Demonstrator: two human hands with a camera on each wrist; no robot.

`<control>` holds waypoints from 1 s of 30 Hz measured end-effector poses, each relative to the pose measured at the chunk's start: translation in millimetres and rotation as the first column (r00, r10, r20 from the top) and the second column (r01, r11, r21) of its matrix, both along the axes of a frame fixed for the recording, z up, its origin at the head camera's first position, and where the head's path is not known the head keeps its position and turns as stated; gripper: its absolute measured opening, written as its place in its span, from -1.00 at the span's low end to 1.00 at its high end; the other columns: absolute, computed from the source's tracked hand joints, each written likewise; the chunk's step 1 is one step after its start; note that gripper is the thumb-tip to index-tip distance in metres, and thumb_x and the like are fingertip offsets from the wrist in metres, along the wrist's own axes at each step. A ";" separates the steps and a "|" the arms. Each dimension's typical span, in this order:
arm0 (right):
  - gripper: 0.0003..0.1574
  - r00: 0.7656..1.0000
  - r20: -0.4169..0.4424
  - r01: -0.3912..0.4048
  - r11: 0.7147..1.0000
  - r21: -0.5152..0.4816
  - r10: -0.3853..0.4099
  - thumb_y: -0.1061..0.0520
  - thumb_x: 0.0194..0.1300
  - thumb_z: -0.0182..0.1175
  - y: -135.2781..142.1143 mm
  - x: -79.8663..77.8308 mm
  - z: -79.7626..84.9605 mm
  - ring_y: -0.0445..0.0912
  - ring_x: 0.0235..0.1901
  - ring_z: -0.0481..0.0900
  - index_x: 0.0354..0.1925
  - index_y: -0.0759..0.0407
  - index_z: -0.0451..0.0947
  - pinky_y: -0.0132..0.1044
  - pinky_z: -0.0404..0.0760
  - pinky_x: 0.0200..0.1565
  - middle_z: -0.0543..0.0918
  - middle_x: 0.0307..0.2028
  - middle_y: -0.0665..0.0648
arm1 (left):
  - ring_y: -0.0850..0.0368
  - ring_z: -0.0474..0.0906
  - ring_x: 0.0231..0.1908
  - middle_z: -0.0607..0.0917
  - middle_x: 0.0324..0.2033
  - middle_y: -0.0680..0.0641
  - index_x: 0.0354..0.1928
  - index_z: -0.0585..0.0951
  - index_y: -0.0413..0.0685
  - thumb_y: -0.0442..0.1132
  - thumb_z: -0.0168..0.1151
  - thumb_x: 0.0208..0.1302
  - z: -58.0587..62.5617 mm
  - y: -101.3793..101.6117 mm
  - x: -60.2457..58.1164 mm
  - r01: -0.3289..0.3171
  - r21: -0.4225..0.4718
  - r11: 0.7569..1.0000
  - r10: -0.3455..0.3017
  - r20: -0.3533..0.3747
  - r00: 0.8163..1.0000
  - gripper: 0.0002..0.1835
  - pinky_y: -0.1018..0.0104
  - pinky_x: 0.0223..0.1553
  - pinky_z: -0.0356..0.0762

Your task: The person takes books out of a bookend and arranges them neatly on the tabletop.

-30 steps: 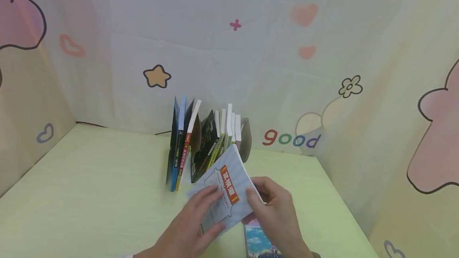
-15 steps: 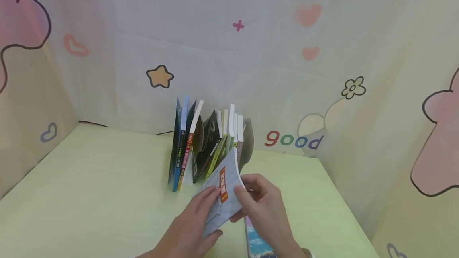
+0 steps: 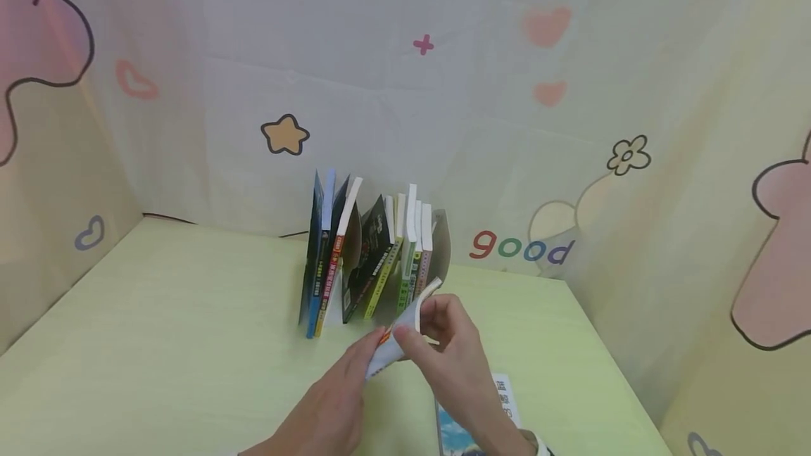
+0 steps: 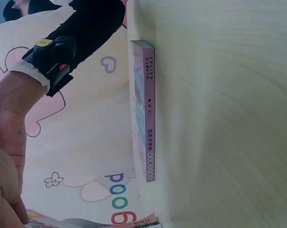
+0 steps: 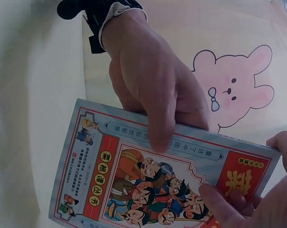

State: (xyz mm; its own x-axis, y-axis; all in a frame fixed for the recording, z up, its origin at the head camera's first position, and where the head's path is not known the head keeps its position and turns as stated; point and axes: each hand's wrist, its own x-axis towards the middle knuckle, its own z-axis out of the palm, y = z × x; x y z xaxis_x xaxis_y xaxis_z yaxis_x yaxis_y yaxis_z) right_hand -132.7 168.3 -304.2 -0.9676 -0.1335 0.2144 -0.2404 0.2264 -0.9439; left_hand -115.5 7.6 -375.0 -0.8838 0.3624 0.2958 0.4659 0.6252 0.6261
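Note:
A thin paperback book (image 3: 407, 322) with a pale blue cover is held between both hands above the table. The left hand (image 3: 329, 400) grips it along one edge; in the right wrist view the left hand's thumb (image 5: 161, 130) presses on the illustrated cover (image 5: 148, 185). My right hand (image 3: 448, 364) pinches the opposite side, its thumb bending the pages into a curve. Below the right forearm lies another book (image 3: 453, 428) with a blue sky picture; its pink spine (image 4: 150, 118) faces the left wrist camera. Part of that book is hidden by the arm.
Behind the hands, a row of several books (image 3: 326, 259) stands on the table (image 3: 190, 329), some leaning. A grey bookend (image 3: 440, 248) is at the row's right end. A printed curtain (image 3: 355, 104) rises at the back and sides.
The held book has turned from showing its cover face to nearly edge-on, and its pages now bend. The right hand has moved left and slightly up, uncovering more of the table book.

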 end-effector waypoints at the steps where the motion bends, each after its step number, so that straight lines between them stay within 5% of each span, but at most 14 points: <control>1: -0.50 1.000 -0.005 -0.005 1.000 -0.006 0.005 0.10 0.23 0.27 0.2 -0.6 -0.5 0.03 -0.17 0.57 -0.02 0.34 0.30 -0.24 0.63 -0.14 0.51 -0.14 0.28 | 0.12 0.37 0.12 0.28 0.35 0.01 0.49 0.04 -0.02 -0.50 0.05 0.28 1.2 -0.5 0.1 0.003 0.017 1.000 -0.003 0.022 1.000 -0.22 0.08 0.21 0.33; 9: -0.70 0.984 -0.116 -0.141 0.988 -0.058 0.134 0.08 0.50 -0.10 4.5 -6.9 -3.5 0.11 -0.18 0.58 -0.03 0.32 0.33 -0.08 0.62 -0.13 0.49 -0.13 0.27 | -0.01 0.39 0.14 0.35 0.30 -0.04 0.49 0.08 0.09 -0.56 0.02 0.27 9.5 -3.2 -3.1 -0.017 0.116 0.993 -0.004 0.176 0.984 -0.20 -0.08 0.17 0.34; 17: -0.53 0.947 -0.197 -0.248 0.968 0.052 0.253 0.10 0.57 -0.32 8.9 -17.8 -6.9 0.15 -0.04 0.52 0.15 0.29 0.42 -0.03 0.57 -0.03 0.56 -0.01 0.20 | -0.11 0.41 0.19 0.41 0.26 -0.13 0.41 0.13 -0.02 -0.43 -0.10 0.42 15.2 -12.9 -8.9 -0.001 0.249 0.968 -0.064 0.252 0.966 -0.44 -0.13 0.10 0.40; 22: -0.48 0.955 -0.207 -0.182 0.972 0.149 0.211 0.04 0.58 -0.32 15.2 -30.3 -10.6 0.03 -0.03 0.55 0.17 0.21 0.48 -0.04 0.57 -0.02 0.60 -0.02 0.10 | -0.10 0.45 0.14 0.42 0.22 -0.16 0.38 0.11 -0.06 -0.39 -0.09 0.43 14.7 -22.2 -10.2 -0.001 0.337 0.942 -0.088 0.251 0.964 -0.48 -0.11 0.04 0.46; 30: -0.54 0.955 -0.295 0.081 0.979 0.186 -0.023 -0.06 0.47 -0.04 43.2 -67.6 -19.1 -0.04 -0.08 0.57 0.07 0.22 0.52 -0.12 0.55 0.00 0.60 -0.03 0.10 | 0.00 0.51 0.01 0.38 0.21 -0.15 0.44 -0.03 0.01 -0.30 -0.08 0.47 14.0 -29.9 -8.7 -0.092 0.460 0.883 -0.123 0.416 0.901 -0.40 -0.01 -0.06 0.55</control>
State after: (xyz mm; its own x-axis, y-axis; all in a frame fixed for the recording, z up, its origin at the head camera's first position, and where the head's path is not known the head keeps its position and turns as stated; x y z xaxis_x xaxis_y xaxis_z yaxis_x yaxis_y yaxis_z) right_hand -200.3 211.5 -323.2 -0.8741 -0.1512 0.4617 -0.4798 0.4174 -0.7717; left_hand -124.2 -22.3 -361.0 -0.9551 0.2946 0.0313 0.0969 0.2111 0.9727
